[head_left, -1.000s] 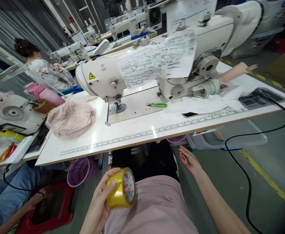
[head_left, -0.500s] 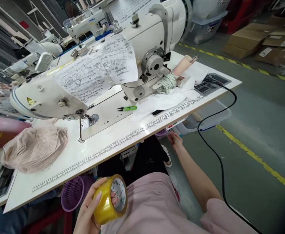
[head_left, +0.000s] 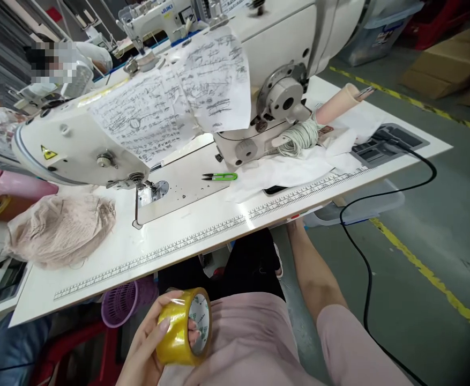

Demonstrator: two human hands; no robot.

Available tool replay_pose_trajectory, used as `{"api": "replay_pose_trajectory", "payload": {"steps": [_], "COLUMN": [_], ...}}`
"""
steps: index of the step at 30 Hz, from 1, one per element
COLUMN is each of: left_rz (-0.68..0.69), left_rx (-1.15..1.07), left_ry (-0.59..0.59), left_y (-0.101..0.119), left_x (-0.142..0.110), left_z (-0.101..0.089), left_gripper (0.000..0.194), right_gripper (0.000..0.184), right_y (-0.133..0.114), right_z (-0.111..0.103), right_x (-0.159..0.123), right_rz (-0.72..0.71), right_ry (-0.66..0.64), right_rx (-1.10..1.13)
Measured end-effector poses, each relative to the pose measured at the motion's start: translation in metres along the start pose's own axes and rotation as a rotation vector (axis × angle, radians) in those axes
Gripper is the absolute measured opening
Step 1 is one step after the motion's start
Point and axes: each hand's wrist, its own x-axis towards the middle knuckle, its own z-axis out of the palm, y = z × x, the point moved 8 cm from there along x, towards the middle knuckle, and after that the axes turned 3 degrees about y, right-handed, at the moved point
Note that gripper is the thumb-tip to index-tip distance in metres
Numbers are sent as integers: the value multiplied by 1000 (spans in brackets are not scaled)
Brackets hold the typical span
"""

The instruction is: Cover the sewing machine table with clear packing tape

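My left hand (head_left: 148, 335) grips a roll of yellow packing tape (head_left: 175, 335) below the table's front edge, with fingertips showing through its cardboard core. My right forearm (head_left: 313, 262) stretches forward, and the hand is hidden beneath the tabletop, so its fingers do not show. Above, on the white table (head_left: 202, 228), stands a sewing machine (head_left: 74, 145) with a handwritten paper (head_left: 170, 102) over its arm. Green-handled thread snips (head_left: 221, 176) lie on the machine bed. At the left of the needle is a bunched beige cloth (head_left: 64, 228).
A printed ruler strip (head_left: 178, 244) runs along the table edge. White fabric (head_left: 283, 174), coiled cord (head_left: 301, 136) and a thread cone (head_left: 337, 104) lie to the right. A black cable (head_left: 365, 252) hangs beside my right arm. A purple basket (head_left: 118, 308) is below left.
My right hand has gone further forward, out of sight under the tabletop. My left hand still holds the tape roll, nearly unmoved. The view has shifted, bringing the machine closer.
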Motion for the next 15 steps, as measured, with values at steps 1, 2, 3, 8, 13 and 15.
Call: {"api": "replay_pose_trajectory", "payload": {"steps": [1,2,3,8,13,15], "left_rz": [1,3,7,46,189,218], "left_rx": [-5,-11,-17,-116,-178,-208], "left_ry": [-13,-31,-54,-223,-358,-406], "left_y": [-1,-3,-4,-4,16,21], "left_x": [2,3,5,5,0,0], "left_z": [-1,-3,-4,-6,-15,-21], "left_gripper": [69,67,66,57,57,58], "right_gripper": [34,33,32,19,32,28], "right_y": [-2,-2,-1,32,52,48], "right_z": [-4,-9,-15,-32,14,55], "right_x": [-1,-6,-13,-104,-252,-318], "right_rz": [7,19,33,156,263,114], "right_ry": [21,43,58,-99,-652,-1048], "right_rx": [3,2,-4,-137,-355,-507]}}
